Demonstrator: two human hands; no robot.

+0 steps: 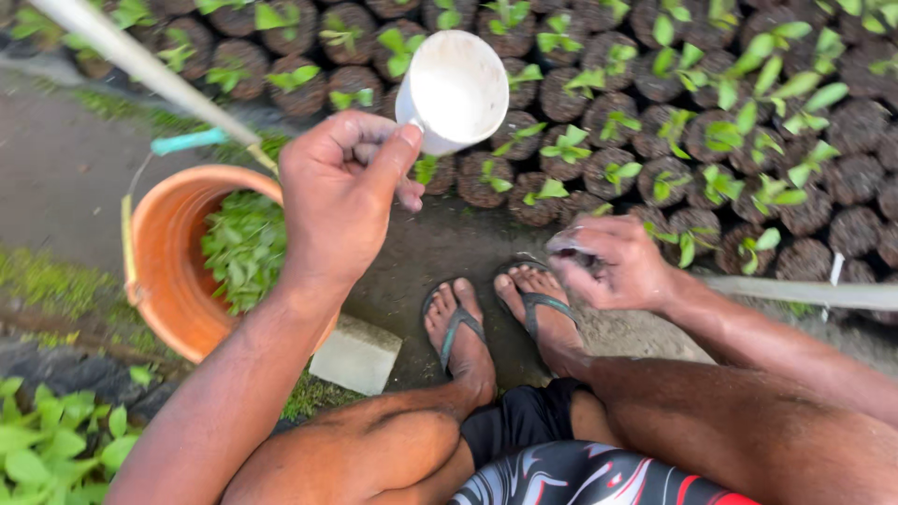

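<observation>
My left hand (341,192) grips the handle of a white cup (456,91) and holds it tilted, its mouth turned toward me, over the front row of seedling bags (561,154). The cup's inside looks white; I cannot tell what it contains. My right hand (613,262) hovers low near my right foot with its fingers pinched on something small and pale, which I cannot make out. The black soil-filled bags each carry a small green seedling.
An orange bucket (164,271) with green leafy cuttings stands at left. A pale block (355,353) lies by my left foot. My sandalled feet (500,323) rest on bare dirt. A pale pole (131,61) crosses the upper left; another bar (804,292) runs at right.
</observation>
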